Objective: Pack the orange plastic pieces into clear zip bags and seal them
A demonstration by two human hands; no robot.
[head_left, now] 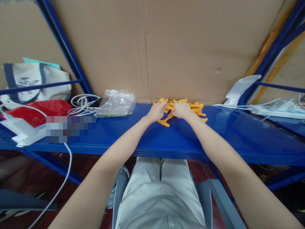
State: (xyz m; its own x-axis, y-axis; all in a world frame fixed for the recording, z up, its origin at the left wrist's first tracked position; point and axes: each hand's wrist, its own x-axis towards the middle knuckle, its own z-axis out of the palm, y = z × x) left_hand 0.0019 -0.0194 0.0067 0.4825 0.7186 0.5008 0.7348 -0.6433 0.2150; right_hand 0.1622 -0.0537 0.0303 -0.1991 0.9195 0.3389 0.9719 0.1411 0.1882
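Observation:
A heap of yellow-orange plastic pieces (196, 108) with curved, branching arms lies at the back of the blue table (166, 140), close against the cardboard. My left hand (157, 112) is closed at the heap's left side, its fingers gripping one of these yellow pieces (169, 108). Just to its right, my right hand (182, 110) is closed too, with its fingertips at the same piece or one beside it; the fingers partly cover what they hold. Below and between the hands, a loose yellow piece (164, 123) rests on the tabletop.
Left of the hands lies a clear plastic bag (118, 103), with a coiled white cable (83, 103) beyond it. Farther left are a red bag (47, 109), a power strip (30, 135) and a canvas bag (54, 81). Blue posts (64, 44) frame the cardboard wall (190, 47).

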